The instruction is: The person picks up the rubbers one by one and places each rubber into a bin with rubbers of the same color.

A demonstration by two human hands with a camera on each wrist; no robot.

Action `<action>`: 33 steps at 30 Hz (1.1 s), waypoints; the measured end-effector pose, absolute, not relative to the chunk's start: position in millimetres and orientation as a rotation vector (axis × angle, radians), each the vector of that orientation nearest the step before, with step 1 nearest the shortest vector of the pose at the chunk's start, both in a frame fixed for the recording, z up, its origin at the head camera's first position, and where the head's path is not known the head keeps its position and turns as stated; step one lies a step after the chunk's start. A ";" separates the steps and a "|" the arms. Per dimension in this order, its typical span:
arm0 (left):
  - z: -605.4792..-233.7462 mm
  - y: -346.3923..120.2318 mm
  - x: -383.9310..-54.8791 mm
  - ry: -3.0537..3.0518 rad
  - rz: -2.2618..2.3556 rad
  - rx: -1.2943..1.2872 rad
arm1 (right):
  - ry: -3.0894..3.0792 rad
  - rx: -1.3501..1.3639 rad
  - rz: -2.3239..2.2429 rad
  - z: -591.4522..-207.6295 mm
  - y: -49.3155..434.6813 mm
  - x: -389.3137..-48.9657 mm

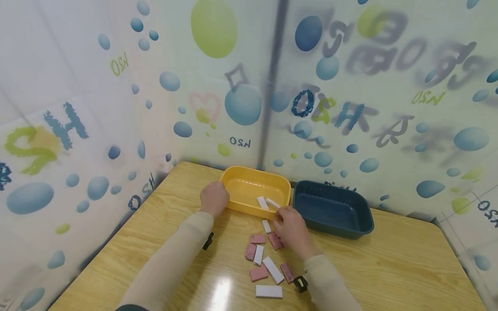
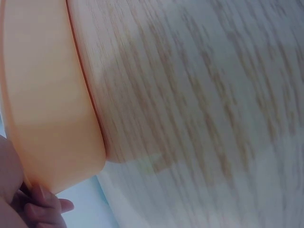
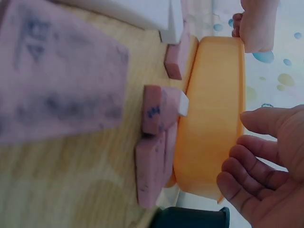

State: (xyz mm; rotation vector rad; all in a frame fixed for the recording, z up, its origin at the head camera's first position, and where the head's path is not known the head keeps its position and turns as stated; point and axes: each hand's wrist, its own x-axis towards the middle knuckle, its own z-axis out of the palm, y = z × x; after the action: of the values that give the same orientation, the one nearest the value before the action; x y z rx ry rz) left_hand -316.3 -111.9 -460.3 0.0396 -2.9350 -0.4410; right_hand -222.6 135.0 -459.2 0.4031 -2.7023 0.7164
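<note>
My left hand (image 1: 215, 198) grips the left end of a yellow plastic bin (image 1: 243, 206); in the left wrist view its curled fingers (image 2: 45, 209) are at the bin's rim. Above the bin's front right corner is my right hand (image 1: 293, 229). The right wrist view shows its thumb and fingers (image 3: 251, 166) apart and loosely bent by the rim, with no block visible between them. Inside the bin lie a white block (image 1: 262, 203) and another white block (image 1: 273, 203) close to the right fingertips. Several pink blocks (image 1: 258, 273) and white blocks (image 1: 269, 291) lie on the table before the bin.
A dark blue bin (image 1: 330, 218) stands right beside the yellow one. Both are at the back of the wooden table (image 1: 408, 268), near a patterned wall (image 1: 249, 147). Black straps with small buckles (image 1: 300, 284) show at both wrists.
</note>
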 end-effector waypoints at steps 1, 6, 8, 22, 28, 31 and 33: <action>-460.1 -111.7 -316.4 -2.936 -0.441 0.040 | -2.706 0.420 0.706 -460.8 134.1 -222.3; -459.9 -111.5 -316.4 -2.933 -0.439 0.042 | -2.809 0.454 0.669 -467.9 129.2 -221.5; -460.1 -111.4 -316.7 -2.927 -0.439 0.042 | -2.868 0.444 0.652 -470.4 127.3 -221.5; -464.2 -112.3 -318.4 -2.907 -0.449 0.032 | -2.937 0.436 0.466 -479.6 116.5 -223.8; -464.7 -113.2 -317.7 -2.899 -0.455 0.024 | -2.924 0.443 0.452 -478.1 114.8 -224.6; -463.8 -113.5 -317.7 -2.894 -0.451 0.012 | -2.902 0.453 0.456 -477.6 114.7 -225.3; -463.4 -113.2 -317.7 -2.893 -0.445 0.010 | -2.902 0.452 0.452 -477.5 114.6 -225.9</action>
State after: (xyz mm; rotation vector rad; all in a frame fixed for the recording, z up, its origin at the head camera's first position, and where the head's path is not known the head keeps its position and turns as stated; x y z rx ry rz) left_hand -317.7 -113.2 -463.4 0.0102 -2.8932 -0.4449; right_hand -225.9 114.6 -477.5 0.4521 -2.9023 0.4519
